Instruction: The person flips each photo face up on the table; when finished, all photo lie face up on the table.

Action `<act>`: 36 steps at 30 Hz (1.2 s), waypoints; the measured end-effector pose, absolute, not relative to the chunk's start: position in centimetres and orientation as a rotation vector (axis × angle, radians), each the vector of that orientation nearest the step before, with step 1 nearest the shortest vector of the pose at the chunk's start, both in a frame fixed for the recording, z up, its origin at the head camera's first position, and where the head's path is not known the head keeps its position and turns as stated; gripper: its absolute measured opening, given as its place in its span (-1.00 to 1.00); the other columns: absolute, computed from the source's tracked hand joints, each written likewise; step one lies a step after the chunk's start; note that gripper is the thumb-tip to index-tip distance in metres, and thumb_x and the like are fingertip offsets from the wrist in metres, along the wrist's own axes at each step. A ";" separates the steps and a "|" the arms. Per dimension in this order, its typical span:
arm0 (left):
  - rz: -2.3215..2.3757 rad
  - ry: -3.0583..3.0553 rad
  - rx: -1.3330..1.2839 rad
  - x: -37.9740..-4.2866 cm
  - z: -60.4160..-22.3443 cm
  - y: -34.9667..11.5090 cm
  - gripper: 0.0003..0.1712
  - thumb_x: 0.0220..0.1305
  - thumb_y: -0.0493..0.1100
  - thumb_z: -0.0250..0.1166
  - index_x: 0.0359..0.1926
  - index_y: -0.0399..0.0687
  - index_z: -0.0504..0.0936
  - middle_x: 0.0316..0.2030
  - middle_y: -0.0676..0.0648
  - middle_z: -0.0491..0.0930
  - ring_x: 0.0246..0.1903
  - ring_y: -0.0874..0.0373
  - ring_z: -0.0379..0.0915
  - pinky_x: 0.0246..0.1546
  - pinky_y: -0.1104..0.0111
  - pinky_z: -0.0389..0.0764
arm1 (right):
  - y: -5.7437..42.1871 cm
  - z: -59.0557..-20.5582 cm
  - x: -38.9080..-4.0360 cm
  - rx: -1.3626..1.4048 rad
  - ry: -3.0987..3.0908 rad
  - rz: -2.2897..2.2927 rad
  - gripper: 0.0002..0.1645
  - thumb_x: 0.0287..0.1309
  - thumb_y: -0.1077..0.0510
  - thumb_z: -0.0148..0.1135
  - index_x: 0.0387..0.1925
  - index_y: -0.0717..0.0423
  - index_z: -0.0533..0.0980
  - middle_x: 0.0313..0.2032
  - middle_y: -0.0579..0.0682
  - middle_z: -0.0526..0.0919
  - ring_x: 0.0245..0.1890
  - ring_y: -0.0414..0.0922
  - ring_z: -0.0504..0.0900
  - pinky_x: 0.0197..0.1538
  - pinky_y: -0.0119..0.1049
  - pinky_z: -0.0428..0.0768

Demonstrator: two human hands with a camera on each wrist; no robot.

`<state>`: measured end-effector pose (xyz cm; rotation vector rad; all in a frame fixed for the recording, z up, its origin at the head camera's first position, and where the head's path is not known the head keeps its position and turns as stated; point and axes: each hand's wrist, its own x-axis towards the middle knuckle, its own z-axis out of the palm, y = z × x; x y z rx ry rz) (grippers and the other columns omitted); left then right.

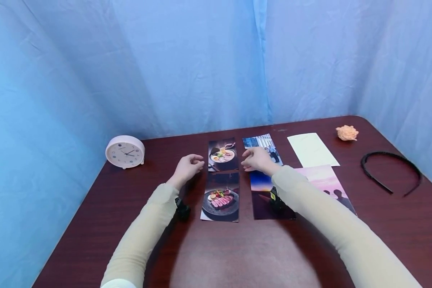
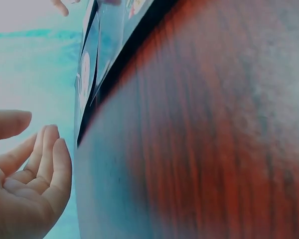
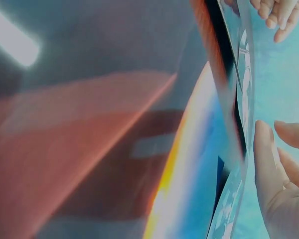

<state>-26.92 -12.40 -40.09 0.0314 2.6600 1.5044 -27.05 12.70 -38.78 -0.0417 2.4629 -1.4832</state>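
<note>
A photo of a ramen bowl (image 1: 222,155) lies flat on the table, just above a photo of sliced steak on a plate (image 1: 220,198). My left hand (image 1: 189,168) hovers left of the ramen photo, its fingers loosely bent around nothing. On the other side, my right hand (image 1: 257,160) is between the ramen photo and a photo of people by a building (image 1: 262,141), partly covering the latter. Below that hand lies a sunset photo (image 1: 260,182), partly hidden by the right wrist. In the wrist views, both the left hand (image 2: 32,184) and right hand (image 3: 284,184) hold nothing.
A pink-sky photo (image 1: 324,178) lies partly beneath the right forearm in view, below a pale blank sheet (image 1: 313,150). Farther right are a peach flower (image 1: 347,133) and a black headband (image 1: 367,172). A white clock (image 1: 125,152) stands at the table's left edge. Blue curtains hang behind.
</note>
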 end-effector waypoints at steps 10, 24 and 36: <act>1.601 2.663 0.058 -26.0 -39.9 -12.6 -0.65 0.34 -0.23 0.15 0.09 -0.30 0.52 -0.16 -0.27 0.59 -0.14 -0.09 0.59 -0.10 0.21 0.62 | 15.4 -38.9 -26.0 -0.127 2.477 -1.439 -0.57 0.19 0.29 0.19 0.07 0.42 0.40 -0.13 0.33 0.59 -0.29 0.00 0.70 -0.21 -0.20 0.68; 1.809 2.533 0.110 -24.6 -39.6 -9.3 -0.65 0.32 -0.29 0.14 0.08 -0.37 0.50 -0.20 -0.28 0.58 -0.23 -0.08 0.56 -0.19 0.28 0.63 | 21.5 -39.3 -24.3 -0.046 2.479 -1.407 -0.48 0.22 0.22 0.19 0.15 0.40 0.34 -0.11 0.32 0.53 -0.20 0.02 0.70 -0.15 -0.19 0.66; 1.903 2.399 0.235 -23.9 -39.5 -5.8 -0.62 0.32 -0.31 0.12 0.13 -0.39 0.45 -0.17 -0.30 0.55 -0.15 -0.13 0.59 -0.12 0.25 0.64 | 26.9 -38.1 -24.3 -0.020 2.623 -1.317 -0.39 0.22 0.15 0.19 0.19 0.44 0.29 -0.01 0.43 0.52 -0.22 -0.03 0.68 -0.11 -0.15 0.65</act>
